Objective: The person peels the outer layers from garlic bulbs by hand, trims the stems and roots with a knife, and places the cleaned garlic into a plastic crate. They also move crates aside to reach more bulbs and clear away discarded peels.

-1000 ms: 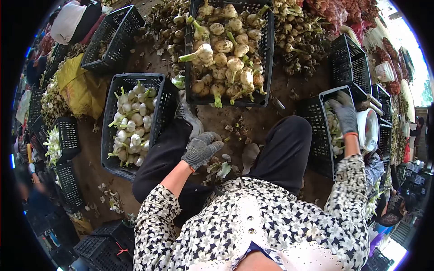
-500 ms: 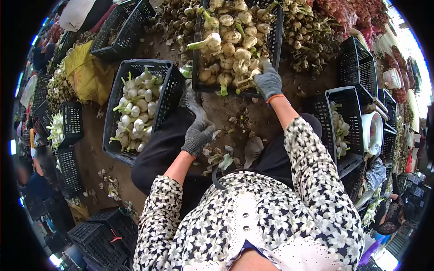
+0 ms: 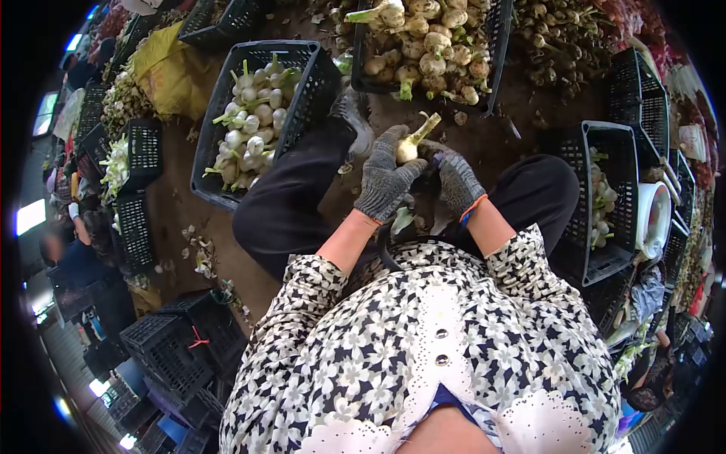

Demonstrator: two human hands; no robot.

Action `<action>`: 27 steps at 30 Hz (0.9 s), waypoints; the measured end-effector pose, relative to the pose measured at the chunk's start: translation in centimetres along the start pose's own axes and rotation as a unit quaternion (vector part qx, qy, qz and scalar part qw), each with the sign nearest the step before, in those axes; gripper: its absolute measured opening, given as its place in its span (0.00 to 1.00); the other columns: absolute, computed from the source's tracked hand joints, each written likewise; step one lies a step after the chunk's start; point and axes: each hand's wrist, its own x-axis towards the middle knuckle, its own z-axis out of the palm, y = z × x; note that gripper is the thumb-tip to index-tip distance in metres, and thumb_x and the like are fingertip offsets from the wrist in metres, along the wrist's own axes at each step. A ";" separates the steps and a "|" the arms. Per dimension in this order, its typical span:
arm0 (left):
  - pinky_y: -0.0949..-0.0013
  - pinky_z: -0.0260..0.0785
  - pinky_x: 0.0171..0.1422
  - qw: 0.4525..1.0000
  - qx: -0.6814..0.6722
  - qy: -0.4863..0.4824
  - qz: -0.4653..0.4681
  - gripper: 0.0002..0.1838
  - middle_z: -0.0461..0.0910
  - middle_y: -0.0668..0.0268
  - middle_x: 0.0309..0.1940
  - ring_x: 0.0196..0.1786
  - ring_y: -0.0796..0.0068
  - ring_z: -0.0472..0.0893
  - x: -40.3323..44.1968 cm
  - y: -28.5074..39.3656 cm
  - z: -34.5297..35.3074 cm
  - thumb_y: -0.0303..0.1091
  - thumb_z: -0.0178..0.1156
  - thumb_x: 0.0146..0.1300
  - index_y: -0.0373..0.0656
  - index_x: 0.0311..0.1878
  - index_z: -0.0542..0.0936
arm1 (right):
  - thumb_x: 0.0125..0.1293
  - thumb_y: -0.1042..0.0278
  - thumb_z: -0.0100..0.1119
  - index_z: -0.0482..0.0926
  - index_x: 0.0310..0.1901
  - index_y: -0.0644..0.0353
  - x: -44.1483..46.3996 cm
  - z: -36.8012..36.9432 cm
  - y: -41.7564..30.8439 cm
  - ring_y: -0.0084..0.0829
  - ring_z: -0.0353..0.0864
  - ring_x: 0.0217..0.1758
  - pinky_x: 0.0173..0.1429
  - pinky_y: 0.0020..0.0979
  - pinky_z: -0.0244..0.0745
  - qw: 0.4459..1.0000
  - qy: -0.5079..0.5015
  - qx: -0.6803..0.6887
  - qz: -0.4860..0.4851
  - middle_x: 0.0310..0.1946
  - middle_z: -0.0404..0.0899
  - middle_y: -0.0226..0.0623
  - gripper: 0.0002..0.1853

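Observation:
A whitish garlic bulb (image 3: 408,149) with a short cut stem pointing up and to the right is held in front of my lap. My left hand (image 3: 384,178), in a grey knit glove, is closed around the bulb's left side, thumb below it. From the right, my right hand (image 3: 457,181), gloved in grey with an orange cuff, has its curled fingers against the same bulb. The inside of that hand is hidden. Just beyond, a black crate (image 3: 495,64) is filled with brownish, untrimmed garlic bulbs (image 3: 432,64).
At my left knee stands a black crate (image 3: 198,163) of clean white garlic (image 3: 253,117). Another crate (image 3: 586,197) with some garlic is by my right knee, near a white bucket (image 3: 654,216). Garlic heaps (image 3: 560,45) lie behind, and trimmings (image 3: 200,253) litter the floor.
My right hand has left the far crate and come back towards my lap with a garlic bulb. My left hand has risen to meet it, and both hands are now at the bulb.

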 end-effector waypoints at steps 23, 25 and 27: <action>0.68 0.67 0.45 0.994 0.091 -0.050 0.027 0.28 0.74 0.56 0.38 0.40 0.63 0.75 -1.3 0.4 -0.2 0.31 0.66 0.37 0.38 0.46 0.70 | 0.54 0.70 0.56 0.75 0.39 0.65 0.4 -2.8 -0.1 0.21 0.74 0.32 0.39 0.23 0.70 0.974 -0.017 -0.203 -0.096 0.32 0.77 0.32 0.11; 0.72 0.68 0.43 0.991 -0.070 -0.103 -0.058 0.26 0.75 0.61 0.37 0.38 0.71 0.75 -1.0 0.9 -0.6 0.29 0.65 0.38 0.37 0.45 0.71 | 0.53 0.72 0.56 0.75 0.39 0.66 0.0 -2.8 -0.6 0.22 0.75 0.33 0.40 0.23 0.71 0.978 -0.052 -0.194 -0.054 0.33 0.77 0.34 0.12; 0.74 0.67 0.43 0.977 -0.126 -0.133 -0.113 0.26 0.74 0.63 0.38 0.38 0.74 0.74 -0.7 1.1 -1.1 0.28 0.63 0.39 0.36 0.46 0.71 | 0.52 0.73 0.56 0.74 0.39 0.66 0.3 -3.4 -0.4 0.24 0.76 0.34 0.40 0.24 0.72 0.982 -0.062 -0.164 -0.073 0.33 0.77 0.35 0.12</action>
